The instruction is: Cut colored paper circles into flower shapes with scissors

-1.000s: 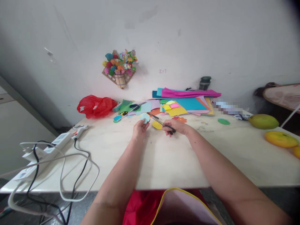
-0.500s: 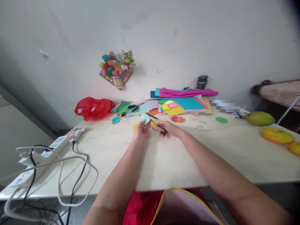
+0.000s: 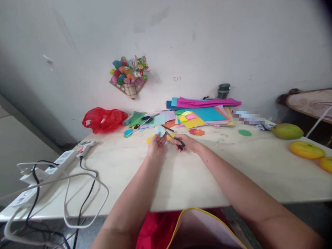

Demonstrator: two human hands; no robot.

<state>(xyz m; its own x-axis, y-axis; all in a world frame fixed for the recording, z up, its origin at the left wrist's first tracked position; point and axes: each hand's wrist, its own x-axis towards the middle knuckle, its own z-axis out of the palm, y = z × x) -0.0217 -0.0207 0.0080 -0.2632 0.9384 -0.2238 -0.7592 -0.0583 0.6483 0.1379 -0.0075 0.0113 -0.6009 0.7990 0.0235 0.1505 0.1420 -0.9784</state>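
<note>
My left hand [image 3: 157,143] is closed on a small light blue piece of paper [image 3: 159,130], pinched at its lower edge. My right hand [image 3: 187,142] grips a pair of scissors [image 3: 179,142] by the black handles. The scissor blades point up and left, apart from each other, with one close beside the right edge of the paper. Yellow paper pieces [image 3: 149,139] lie on the table just behind and under my hands. Red and orange paper flowers [image 3: 196,132] rest beyond my right hand.
Coloured paper sheets [image 3: 211,116] are stacked at the back, with another pair of scissors [image 3: 147,118] left of them. A red plastic bag [image 3: 103,119] sits back left. A power strip [image 3: 44,178] with cables is at left. Mangoes [image 3: 306,149] lie at right, and a green paper oval [image 3: 245,132] nearer.
The light blue paper has turned slightly in my left hand, and the scissors have shifted a little beside it. Both hands stay in nearly the same place.
</note>
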